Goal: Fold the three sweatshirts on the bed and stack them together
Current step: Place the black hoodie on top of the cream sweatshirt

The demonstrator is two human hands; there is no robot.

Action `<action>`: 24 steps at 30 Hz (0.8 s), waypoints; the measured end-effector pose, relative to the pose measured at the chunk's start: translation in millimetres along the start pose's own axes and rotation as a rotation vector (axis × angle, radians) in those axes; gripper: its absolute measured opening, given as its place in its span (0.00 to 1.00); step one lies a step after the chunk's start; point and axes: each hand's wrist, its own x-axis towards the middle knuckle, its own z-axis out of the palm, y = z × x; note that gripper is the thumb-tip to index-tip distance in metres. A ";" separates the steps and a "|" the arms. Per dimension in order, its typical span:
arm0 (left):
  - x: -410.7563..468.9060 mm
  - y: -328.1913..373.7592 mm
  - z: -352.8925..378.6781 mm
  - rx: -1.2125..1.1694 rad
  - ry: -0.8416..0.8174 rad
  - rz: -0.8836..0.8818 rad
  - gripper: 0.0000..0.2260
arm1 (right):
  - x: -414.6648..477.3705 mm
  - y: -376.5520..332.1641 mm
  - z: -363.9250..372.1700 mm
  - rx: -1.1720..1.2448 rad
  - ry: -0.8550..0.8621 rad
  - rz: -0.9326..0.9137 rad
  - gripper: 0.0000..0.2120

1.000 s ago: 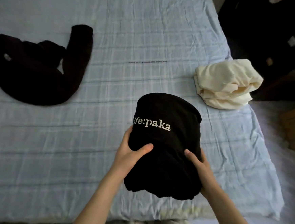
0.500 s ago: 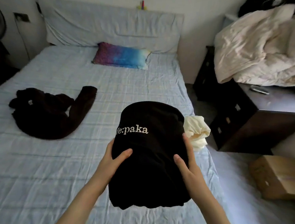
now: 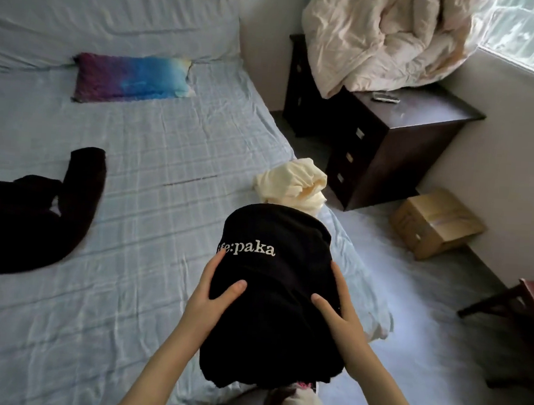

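1. Far out to the left of the hands, the unfolded dark sweatshirt [image 3: 34, 216] lies spread on the bed [image 3: 125, 287]. It sits nearer the picture's left edge than half a second ago, as the view has swung to the right.
2. The left hand [image 3: 212, 297] grasps the left side of the folded black sweatshirt [image 3: 271, 298]. Its thumb is pressed across the top and its fingers reach up along the edge beside the white lettering, the same hold as before.
3. Between the two hands, the folded black sweatshirt is held up above the bed's right edge, further toward that edge than a moment ago.
4. The right hand [image 3: 340, 310] grasps the bundle's right side, with the thumb on top pointing inward and the fingers stretched along the flank. Its forearm is extended forward.
5. Just beyond the hands, the cream sweatshirt [image 3: 293, 182] rests on the bed's right edge. The black bundle now hides its near part, where earlier it showed at the bundle's right.
6. To the right of the hands, a cardboard box [image 3: 436, 222] sits on the floor beside a dark nightstand [image 3: 392, 142].
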 end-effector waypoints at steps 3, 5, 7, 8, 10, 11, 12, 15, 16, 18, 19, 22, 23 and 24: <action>19.5 4.1 20.9 0.013 -0.032 0.001 0.33 | 14.4 3.1 -20.7 -0.006 0.050 0.010 0.31; 37.7 6.6 38.1 0.026 -0.047 -0.001 0.33 | 30.6 4.0 -36.6 -0.033 0.059 0.010 0.30; 59.8 7.1 58.2 0.032 -0.052 -0.013 0.32 | 51.8 5.5 -56.4 -0.046 0.057 0.022 0.29; 72.5 5.4 69.4 0.032 -0.057 -0.024 0.31 | 64.8 6.7 -67.9 -0.052 0.052 0.026 0.29; 101.1 -0.6 93.9 0.036 -0.058 -0.052 0.31 | 95.6 11.8 -92.5 -0.071 0.022 0.037 0.30; 119.7 -7.2 109.4 0.030 -0.045 -0.073 0.32 | 116.7 17.3 -107.5 -0.086 -0.002 0.045 0.30; 130.7 -11.4 119.4 0.028 -0.039 -0.093 0.32 | 130.9 21.2 -117.3 -0.103 -0.016 0.049 0.30; 177.8 -30.6 154.9 0.016 -0.016 -0.177 0.31 | 193.9 40.6 -153.4 -0.138 -0.101 0.090 0.29; 195.0 -37.9 166.0 0.011 0.002 -0.202 0.31 | 219.0 48.7 -164.0 -0.163 -0.134 0.096 0.29; 230.5 -54.2 185.5 -0.008 0.052 -0.237 0.32 | 274.6 64.5 -179.9 -0.207 -0.188 0.117 0.29; 248.6 -65.0 193.8 -0.019 0.086 -0.244 0.32 | 303.3 73.1 -185.0 -0.230 -0.213 0.117 0.29; 299.9 -102.3 216.0 -0.060 0.172 -0.267 0.35 | 387.1 100.8 -191.9 -0.304 -0.264 0.090 0.29; 316.0 -116.8 222.7 -0.071 0.198 -0.271 0.36 | 413.1 111.7 -192.4 -0.317 -0.286 0.087 0.29; 330.7 -132.9 229.0 -0.076 0.227 -0.278 0.35 | 436.7 124.8 -192.4 -0.328 -0.312 0.088 0.29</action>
